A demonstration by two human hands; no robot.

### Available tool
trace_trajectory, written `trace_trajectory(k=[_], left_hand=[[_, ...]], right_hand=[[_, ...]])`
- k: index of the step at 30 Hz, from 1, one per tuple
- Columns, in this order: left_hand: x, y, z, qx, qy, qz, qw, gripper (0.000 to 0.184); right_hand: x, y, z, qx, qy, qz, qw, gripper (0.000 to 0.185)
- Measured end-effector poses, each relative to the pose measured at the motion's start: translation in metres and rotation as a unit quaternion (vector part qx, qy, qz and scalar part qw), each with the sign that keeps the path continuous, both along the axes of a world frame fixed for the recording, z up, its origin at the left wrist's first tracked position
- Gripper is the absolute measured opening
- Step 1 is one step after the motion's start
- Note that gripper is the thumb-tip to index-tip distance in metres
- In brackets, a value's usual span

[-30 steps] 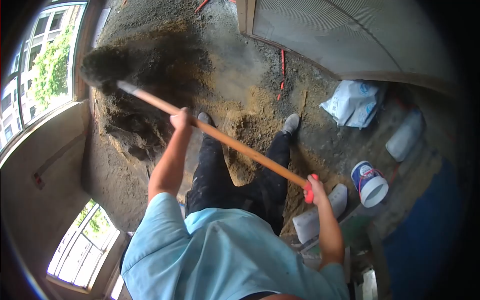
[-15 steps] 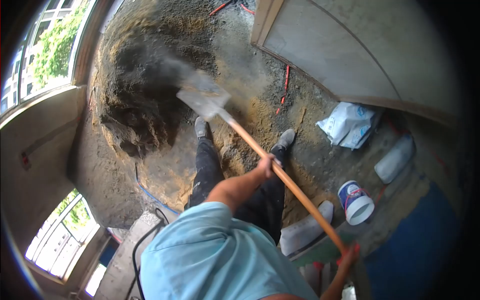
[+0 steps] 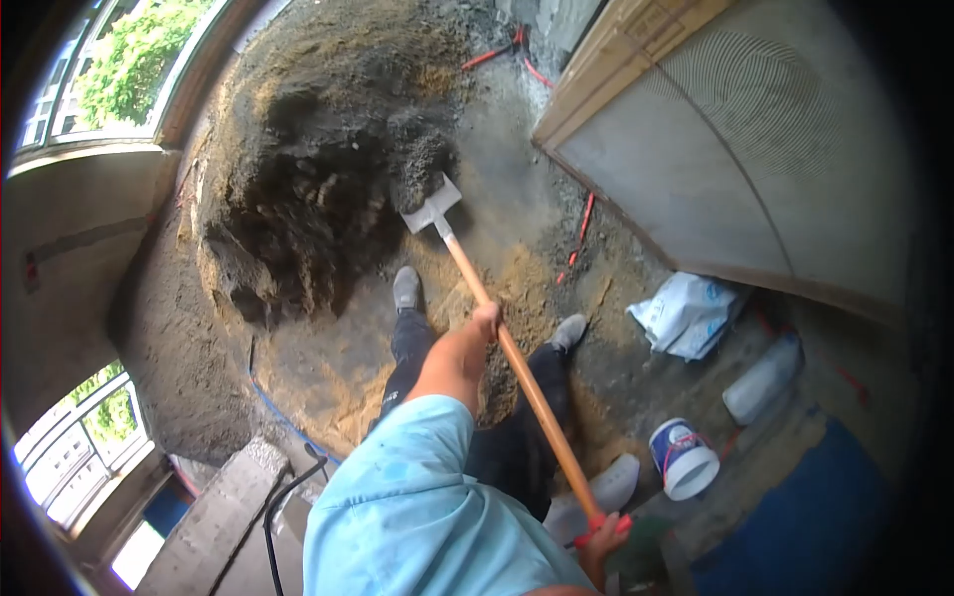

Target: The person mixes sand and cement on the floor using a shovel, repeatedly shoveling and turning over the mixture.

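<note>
My left hand (image 3: 487, 319) is closed around the middle of the wooden handle of a shovel (image 3: 532, 387). My right hand (image 3: 602, 537) grips the red end of that handle, low in the view. The shovel's blade (image 3: 433, 207) meets the near right edge of a large heap of dark, damp sand-like material (image 3: 328, 149). Grey clumps lie against the front of the blade, hiding its tip. Between my two grey shoes (image 3: 407, 289) and around them, loose yellowish sand covers the floor.
On the right stand a white and blue bucket (image 3: 686, 457), a white plastic bag (image 3: 686, 316) and a pale sack (image 3: 763, 379). A framed panel (image 3: 715, 149) leans beyond them. Red tubing (image 3: 581, 233) and a blue hose (image 3: 273, 405) cross the floor. Windows (image 3: 139, 65) line the left.
The shovel blade, blurred and raised before, has come against the heap's edge. Both hands have shifted left in view with the handle, keeping their grip. The view has turned slightly.
</note>
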State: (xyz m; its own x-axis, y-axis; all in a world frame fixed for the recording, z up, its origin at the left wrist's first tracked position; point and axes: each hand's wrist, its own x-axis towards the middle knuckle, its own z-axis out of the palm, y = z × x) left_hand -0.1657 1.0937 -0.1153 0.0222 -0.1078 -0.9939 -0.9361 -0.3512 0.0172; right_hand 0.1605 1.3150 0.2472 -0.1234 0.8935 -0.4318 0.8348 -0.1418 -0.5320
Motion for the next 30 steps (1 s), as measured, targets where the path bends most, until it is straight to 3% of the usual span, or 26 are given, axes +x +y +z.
trace_trajectory(k=[2, 5, 7, 11, 12, 14, 16, 17, 18, 20, 24, 25, 27, 29, 30], left_hand=[[0.026, 0.004, 0.011, -0.003, -0.017, 0.007, 1.000, 0.011], [0.053, 0.012, 0.049, -0.038, 0.006, 0.005, 0.999, 0.012], [0.045, 0.010, 0.078, -0.038, 0.033, 0.025, 0.998, 0.011], [-0.007, -0.017, 0.125, 0.009, 0.115, 0.111, 0.987, 0.010], [-0.029, -0.031, 0.145, 0.063, 0.151, 0.131, 0.978, 0.011], [-0.074, -0.061, 0.130, 0.116, 0.209, 0.182, 0.954, 0.011], [-0.127, -0.092, 0.178, 0.062, 0.296, 0.172, 0.938, 0.013], [-0.149, -0.108, 0.205, 0.016, 0.370, 0.147, 0.917, 0.014], [-0.169, -0.125, 0.243, -0.013, 0.330, 0.114, 0.937, 0.011], [-0.195, -0.149, 0.288, -0.004, 0.357, 0.131, 0.925, 0.009], [-0.213, -0.141, 0.337, 0.102, 0.466, 0.181, 0.860, 0.007], [-0.201, -0.124, 0.371, 0.109, 0.481, 0.172, 0.852, 0.008], [-0.190, -0.088, 0.419, 0.175, 0.510, 0.172, 0.824, 0.008], [-0.183, -0.055, 0.445, 0.263, 0.539, 0.152, 0.786, 0.010], [-0.170, -0.033, 0.466, 0.294, 0.552, 0.125, 0.770, 0.012]], right_hand=[[0.053, 0.011, 0.000, -0.040, 0.050, -0.010, 0.998, 0.022], [0.060, 0.010, 0.026, -0.046, 0.014, -0.062, 0.997, 0.022], [0.079, 0.021, 0.015, -0.035, 0.025, -0.062, 0.997, 0.023], [0.092, 0.034, -0.044, 0.098, 0.029, 0.018, 0.995, 0.023], [0.082, 0.033, -0.056, 0.093, 0.077, 0.028, 0.992, 0.023], [0.033, 0.010, -0.064, 0.085, 0.165, 0.039, 0.982, 0.023], [0.009, 0.000, -0.105, 0.111, 0.255, 0.144, 0.950, 0.023], [-0.023, -0.016, -0.094, 0.160, 0.264, 0.252, 0.917, 0.025], [-0.057, -0.031, -0.072, 0.131, 0.295, 0.352, 0.879, 0.027], [-0.116, -0.048, -0.031, 0.270, 0.374, 0.466, 0.755, 0.031], [-0.124, -0.010, -0.046, 0.235, 0.399, 0.406, 0.788, 0.044], [-0.121, 0.012, -0.052, 0.211, 0.405, 0.391, 0.799, 0.048], [-0.127, 0.049, -0.005, 0.316, 0.385, 0.395, 0.772, 0.052], [-0.116, 0.107, 0.015, 0.374, 0.415, 0.341, 0.756, 0.054], [-0.117, 0.121, 0.051, 0.383, 0.434, 0.275, 0.768, 0.053]])
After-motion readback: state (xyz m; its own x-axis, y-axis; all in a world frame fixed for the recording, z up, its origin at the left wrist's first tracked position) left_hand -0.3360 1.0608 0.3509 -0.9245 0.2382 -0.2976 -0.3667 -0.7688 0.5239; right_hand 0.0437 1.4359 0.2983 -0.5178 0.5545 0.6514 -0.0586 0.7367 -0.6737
